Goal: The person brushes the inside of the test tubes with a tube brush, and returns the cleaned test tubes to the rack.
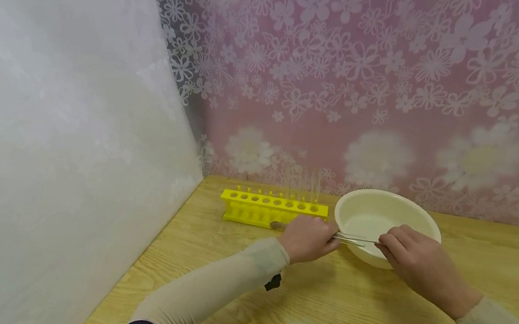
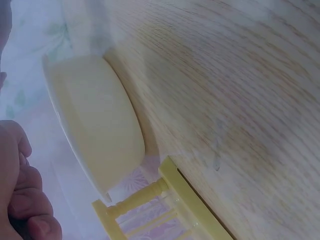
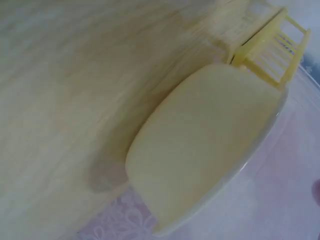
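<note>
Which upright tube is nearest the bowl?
The rightmost tube, on the end of the yellow rack toward the bowl; the other upright tubes stand farther left.

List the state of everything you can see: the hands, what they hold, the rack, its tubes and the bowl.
Left hand: curled round a clear tube
Clear tube: roughly level
Right hand: pinching a thin rod
Thin rod: roughly level
Rack: upright
Standing tubes: upright in the rack's right end
Bowl: right way up
</note>
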Motion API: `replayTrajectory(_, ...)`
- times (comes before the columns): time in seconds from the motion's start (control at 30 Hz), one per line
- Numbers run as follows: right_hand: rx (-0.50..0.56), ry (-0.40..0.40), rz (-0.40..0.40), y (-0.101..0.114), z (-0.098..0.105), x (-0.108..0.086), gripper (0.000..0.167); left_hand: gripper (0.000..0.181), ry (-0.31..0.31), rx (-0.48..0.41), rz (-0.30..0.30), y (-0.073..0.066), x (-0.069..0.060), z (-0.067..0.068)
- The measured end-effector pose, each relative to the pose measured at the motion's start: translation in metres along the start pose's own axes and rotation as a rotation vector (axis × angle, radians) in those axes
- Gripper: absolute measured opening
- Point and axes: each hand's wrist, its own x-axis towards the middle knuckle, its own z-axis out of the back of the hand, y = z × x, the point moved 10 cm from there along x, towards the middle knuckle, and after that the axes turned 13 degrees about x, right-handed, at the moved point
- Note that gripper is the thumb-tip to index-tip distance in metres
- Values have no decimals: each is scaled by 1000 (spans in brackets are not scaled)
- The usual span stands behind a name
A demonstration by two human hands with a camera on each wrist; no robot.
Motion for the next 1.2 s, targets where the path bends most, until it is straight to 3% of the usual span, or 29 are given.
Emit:
replayTrajectory(0.13,0,11,60,2,0,2,43,29,0,5,-13,0,1,2)
replayTrajectory(0.23,50,37,-27,-6,-2,3,44,29,6,3,-10,2,1,2)
replayTrajectory(0.3,136,64,-143,-16,-5,2,38,29,6,0,-6,3,2,2)
replayTrajectory(0.4,329,101,-381,-33,-11,-4,24,30,-5,-1,-1,5,3,3)
replayTrajectory(0.6,738,237,-881,-56,-35,-28,26,29,-20,26,-5,4,2,6)
replayTrajectory(0.7,949,304,-1112,-60,-48,-42,40,29,-18,30,-6,3,1,4)
replayTrajectory(0.8,1029,303,-1208,-61,-53,-47,46,29,-15,19,-5,3,0,3)
replayTrajectory(0.87,963,271,-1135,-63,-49,-43,39,30,-12,0,-3,3,0,3)
replayTrajectory(0.93,799,229,-961,-61,-39,-33,26,30,-4,-25,3,5,0,2)
replayTrajectory(1.1,175,98,-291,-25,-9,-3,34,30,29,-63,15,7,-1,-2)
replayTrajectory(1.2,-29,27,-13,-1,-1,-1,45,29,40,-71,7,5,-2,-4)
